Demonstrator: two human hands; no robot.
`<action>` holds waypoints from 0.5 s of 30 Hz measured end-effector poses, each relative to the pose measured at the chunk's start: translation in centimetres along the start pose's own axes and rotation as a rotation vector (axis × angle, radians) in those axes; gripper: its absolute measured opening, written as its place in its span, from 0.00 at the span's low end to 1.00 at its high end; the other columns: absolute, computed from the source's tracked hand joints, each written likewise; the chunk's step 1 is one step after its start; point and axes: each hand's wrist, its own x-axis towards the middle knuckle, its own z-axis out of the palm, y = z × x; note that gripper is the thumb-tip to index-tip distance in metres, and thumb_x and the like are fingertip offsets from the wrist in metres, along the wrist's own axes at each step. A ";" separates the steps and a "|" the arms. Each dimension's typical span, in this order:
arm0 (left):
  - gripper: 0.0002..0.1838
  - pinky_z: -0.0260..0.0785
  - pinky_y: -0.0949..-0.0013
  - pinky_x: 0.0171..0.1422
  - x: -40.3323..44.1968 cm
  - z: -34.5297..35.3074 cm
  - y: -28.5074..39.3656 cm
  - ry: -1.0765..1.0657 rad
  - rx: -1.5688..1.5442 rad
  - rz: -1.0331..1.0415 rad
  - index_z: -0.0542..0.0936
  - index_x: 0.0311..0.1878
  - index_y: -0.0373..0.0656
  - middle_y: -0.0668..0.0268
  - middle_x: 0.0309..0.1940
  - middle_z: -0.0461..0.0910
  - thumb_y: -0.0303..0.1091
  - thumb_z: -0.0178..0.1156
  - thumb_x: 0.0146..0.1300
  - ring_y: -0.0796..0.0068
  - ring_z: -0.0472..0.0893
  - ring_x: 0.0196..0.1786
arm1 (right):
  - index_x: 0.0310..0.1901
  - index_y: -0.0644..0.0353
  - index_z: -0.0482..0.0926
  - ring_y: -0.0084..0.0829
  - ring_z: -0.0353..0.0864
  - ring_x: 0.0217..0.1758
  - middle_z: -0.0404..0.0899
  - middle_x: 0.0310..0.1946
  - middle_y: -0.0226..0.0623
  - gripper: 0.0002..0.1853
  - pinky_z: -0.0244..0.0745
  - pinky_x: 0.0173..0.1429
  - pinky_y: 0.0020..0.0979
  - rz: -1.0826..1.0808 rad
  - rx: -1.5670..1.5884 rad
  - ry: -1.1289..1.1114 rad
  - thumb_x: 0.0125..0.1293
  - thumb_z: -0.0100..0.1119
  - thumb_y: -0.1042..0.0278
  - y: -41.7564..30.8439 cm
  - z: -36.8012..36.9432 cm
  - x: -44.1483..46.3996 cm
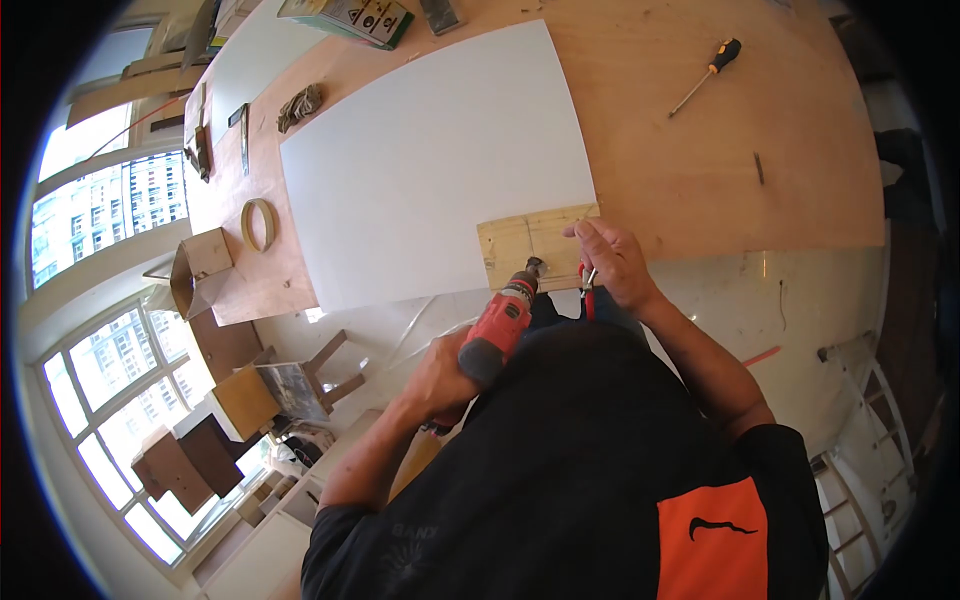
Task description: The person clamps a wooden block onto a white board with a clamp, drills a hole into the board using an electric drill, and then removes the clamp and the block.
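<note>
My left hand [442, 378] is wrapped round a red and black power drill [498, 325]. The drill's chuck and bit point at the near edge of a small wooden board [535, 238], which lies across the near right corner of a large white sheet [430, 160]. Whether the bit touches the wood is hard to tell. At the board's right end, my right hand [615, 262] has its fingers bent round a red-handled tool [588, 290], seemingly pliers, held by the board's near edge.
On the plywood table [700, 215] lie a screwdriver [712, 75], a small dark bit [759, 168], a tape roll [257, 225], a square [243, 135], a rope bundle [299, 107] and a box [355, 18]. An open carton [200, 265] stands at the left edge.
</note>
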 end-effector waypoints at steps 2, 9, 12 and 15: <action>0.23 0.76 0.57 0.57 0.0 -0.1 0.1 -0.002 -0.001 0.003 0.81 0.57 0.42 0.52 0.42 0.87 0.41 0.68 0.61 0.58 0.87 0.46 | 0.50 0.71 0.82 0.18 0.70 0.27 0.67 0.22 0.25 0.30 0.74 0.37 0.27 -0.007 -0.007 -0.007 0.82 0.47 0.44 0.0 -0.1 0.1; 0.24 0.76 0.56 0.57 0.0 -0.4 0.7 -0.031 0.046 -0.046 0.81 0.58 0.42 0.52 0.42 0.87 0.43 0.69 0.61 0.58 0.87 0.46 | 0.34 0.60 0.79 0.13 0.67 0.23 0.69 0.19 0.22 0.23 0.63 0.27 0.25 -0.070 0.074 0.059 0.81 0.55 0.47 0.3 0.4 0.2; 0.24 0.76 0.57 0.56 0.2 -0.3 0.6 -0.037 0.042 -0.025 0.81 0.58 0.41 0.52 0.42 0.87 0.43 0.69 0.61 0.58 0.87 0.46 | 0.50 0.71 0.82 0.18 0.70 0.26 0.67 0.22 0.25 0.31 0.72 0.36 0.26 -0.022 -0.003 0.002 0.82 0.49 0.43 0.2 0.0 0.1; 0.23 0.76 0.57 0.56 0.3 -0.2 0.2 -0.040 0.056 -0.015 0.82 0.56 0.39 0.52 0.41 0.87 0.42 0.69 0.61 0.58 0.87 0.46 | 0.50 0.70 0.82 0.18 0.70 0.26 0.67 0.22 0.25 0.31 0.72 0.36 0.26 -0.019 0.001 0.003 0.82 0.49 0.43 0.1 0.1 0.1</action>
